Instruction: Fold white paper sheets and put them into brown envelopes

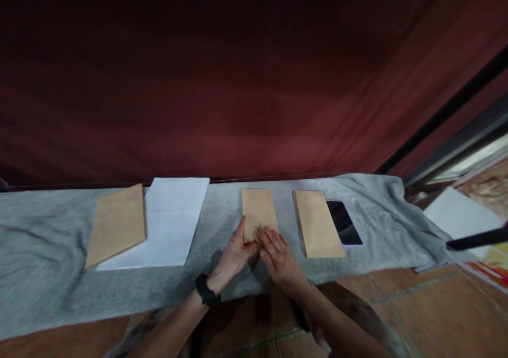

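A brown paper envelope (259,207) lies on the grey cloth in front of me. My left hand (235,251) holds its lower left corner, index finger along the left edge and thumb across the near end. Flat on the envelope's lower right part rests my right hand (280,257), fingers stretched out and close together. The fingers cover the near end of the envelope. To the right is a stack of similar brown envelopes (319,223). Another brown envelope pile (117,223) sits at the left, partly over white paper sheets (174,215).
The grey cloth (220,204) is wrinkled at both ends. A dark-screened phone (344,223) lies partly under the right stack. Behind hangs a dark red curtain (254,109). Tiled floor (444,305) shows in front, and white paper (462,215) lies at far right.
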Demonstrator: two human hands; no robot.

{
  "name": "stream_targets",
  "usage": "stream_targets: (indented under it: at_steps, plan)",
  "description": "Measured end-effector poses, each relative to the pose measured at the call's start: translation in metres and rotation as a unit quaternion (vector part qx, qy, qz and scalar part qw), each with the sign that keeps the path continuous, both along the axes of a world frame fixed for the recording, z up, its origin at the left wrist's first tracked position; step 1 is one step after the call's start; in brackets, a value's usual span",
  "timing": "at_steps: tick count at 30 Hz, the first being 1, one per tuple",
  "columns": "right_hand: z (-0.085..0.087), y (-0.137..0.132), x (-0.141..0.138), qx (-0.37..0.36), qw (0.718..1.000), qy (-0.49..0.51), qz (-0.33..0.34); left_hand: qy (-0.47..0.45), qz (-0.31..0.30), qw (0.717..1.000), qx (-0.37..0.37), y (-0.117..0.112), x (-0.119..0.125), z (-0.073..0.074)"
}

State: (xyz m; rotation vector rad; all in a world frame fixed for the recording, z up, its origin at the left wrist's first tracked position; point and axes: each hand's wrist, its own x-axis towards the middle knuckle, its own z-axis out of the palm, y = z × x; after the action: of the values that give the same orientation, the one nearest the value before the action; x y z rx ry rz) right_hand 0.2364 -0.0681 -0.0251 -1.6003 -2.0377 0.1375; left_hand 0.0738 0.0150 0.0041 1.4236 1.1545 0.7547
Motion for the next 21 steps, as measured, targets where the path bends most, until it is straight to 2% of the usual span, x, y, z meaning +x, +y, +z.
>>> stream_targets:
  at_steps: [2,5,8,11,14,16,19,21]
  plan:
    - [0.0,-0.004,-0.006,0.002,0.998,-0.066,0.026,0.153,-0.01,0.984,0.095,0.003,-0.004,0.002]
    - [-0.005,-0.008,-0.009,0.019,0.992,-0.12,0.03,0.311,-0.014,0.923,0.226,0.011,-0.005,0.004]
    - [-0.008,-0.009,-0.009,0.029,0.99,-0.132,0.03,0.34,-0.082,0.882,0.317,0.02,0.005,-0.001]
    - [-0.009,-0.009,-0.009,0.029,0.991,-0.127,0.023,0.354,-0.129,0.858,0.348,0.028,0.017,-0.015]
    - [-0.009,-0.009,-0.01,0.025,0.991,-0.127,0.023,0.376,-0.092,0.853,0.35,0.036,0.023,-0.027]
    - [-0.007,-0.01,-0.01,0.022,0.991,-0.127,0.027,0.385,-0.056,0.857,0.339,0.041,0.023,-0.029]
    - [-0.001,-0.01,-0.006,0.009,0.993,-0.113,0.04,0.376,-0.013,0.874,0.309,0.046,0.02,-0.023]
    - [0.003,-0.009,-0.001,-0.007,0.995,-0.089,0.041,0.34,-0.005,0.898,0.278,0.045,0.016,-0.016]
